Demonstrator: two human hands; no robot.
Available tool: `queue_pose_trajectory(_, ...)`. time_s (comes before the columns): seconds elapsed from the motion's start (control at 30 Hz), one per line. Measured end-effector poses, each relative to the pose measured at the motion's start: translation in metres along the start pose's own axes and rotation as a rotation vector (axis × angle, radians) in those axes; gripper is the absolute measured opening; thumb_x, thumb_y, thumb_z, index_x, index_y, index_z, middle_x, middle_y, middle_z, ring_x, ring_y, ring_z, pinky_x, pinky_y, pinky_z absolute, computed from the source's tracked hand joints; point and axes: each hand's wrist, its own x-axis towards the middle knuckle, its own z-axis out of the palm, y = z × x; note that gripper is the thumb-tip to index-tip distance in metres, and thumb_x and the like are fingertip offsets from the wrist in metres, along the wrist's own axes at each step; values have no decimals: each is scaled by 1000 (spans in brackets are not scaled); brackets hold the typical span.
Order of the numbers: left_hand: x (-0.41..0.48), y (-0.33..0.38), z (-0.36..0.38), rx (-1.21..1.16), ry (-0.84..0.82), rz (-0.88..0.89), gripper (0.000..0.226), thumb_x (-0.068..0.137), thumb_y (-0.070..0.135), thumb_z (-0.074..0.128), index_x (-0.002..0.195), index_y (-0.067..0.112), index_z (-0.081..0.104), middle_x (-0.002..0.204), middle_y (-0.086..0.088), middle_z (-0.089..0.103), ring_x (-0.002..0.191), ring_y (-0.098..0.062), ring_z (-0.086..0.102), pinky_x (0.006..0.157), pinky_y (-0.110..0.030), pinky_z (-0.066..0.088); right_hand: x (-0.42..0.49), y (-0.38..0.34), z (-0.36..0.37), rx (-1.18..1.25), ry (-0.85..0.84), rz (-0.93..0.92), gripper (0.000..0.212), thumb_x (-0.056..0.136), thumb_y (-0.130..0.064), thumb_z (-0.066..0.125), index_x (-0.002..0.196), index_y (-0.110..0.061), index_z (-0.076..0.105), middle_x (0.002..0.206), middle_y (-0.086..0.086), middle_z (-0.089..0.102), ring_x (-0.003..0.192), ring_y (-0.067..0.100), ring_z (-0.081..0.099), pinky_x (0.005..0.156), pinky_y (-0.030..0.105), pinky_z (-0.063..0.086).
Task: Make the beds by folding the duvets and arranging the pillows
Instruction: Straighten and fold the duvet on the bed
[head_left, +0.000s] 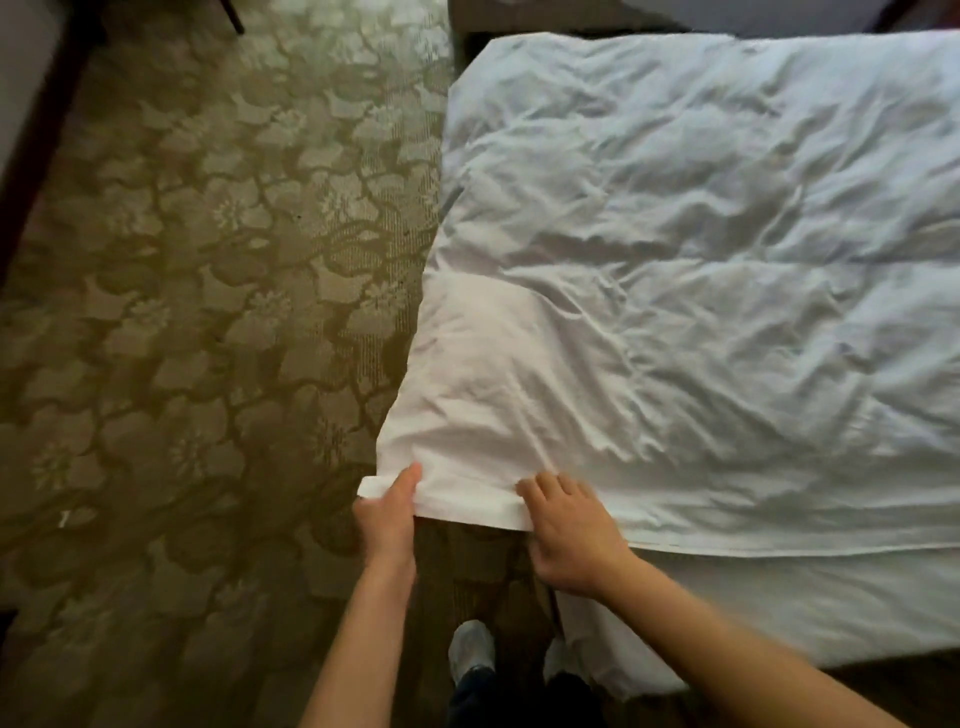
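Dim, soft-focus view, corners darkened and bent; light perhaps from upper right.

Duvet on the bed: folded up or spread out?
Spread: the duvet lies wrinkled across the bed; only its near edge is folded, between left hand and right hand.
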Motion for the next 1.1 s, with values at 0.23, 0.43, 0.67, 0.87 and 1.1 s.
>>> queue_pose_trajectory(0.23,-123,85,35,43,-286,349,6,82,7,69,86,2,69,74,-4,67,63,-11,63,60,-26,49,-27,-54,-132,260,411,67,52,92,-10,48,142,-12,35,129,14,54,116,32,54,92,38,45)
queue_pose_trajectory(0.43,-181,134,66,483,-945,571,25,78,-7,65,90,15,67,80,5,67,75,-1,62,74,-19,51,-79,6,-209,575,443,262,21,87,-5,53,101,0,69,107,19,68,105,29,61,81,31,43)
queue_pose_trajectory(0.67,-220,152,148,1283,-744,1287,48,79,19,66,124,31,53,127,-2,41,121,-19,37,106,-35,33,-137,87,-239,1041,413,231,24,97,-17,50,105,-4,68,102,12,68,93,21,63,81,32,53)
queue_pose_trajectory(0.87,-252,145,210,1395,-819,1323,37,90,34,60,118,10,56,120,-11,52,113,-27,50,93,-30,38,-159,154,-250,1525,378,121,23,99,-14,45,112,-2,59,99,14,63,84,21,62,73,28,51)
queue_pose_trajectory(1.1,-269,137,245,1401,-774,1393,39,98,32,46,134,17,50,134,-6,55,123,-22,50,99,-27,37,-150,203,-275,1578,207,200,43,97,-45,43,116,-13,62,108,11,66,95,23,64,72,31,55)
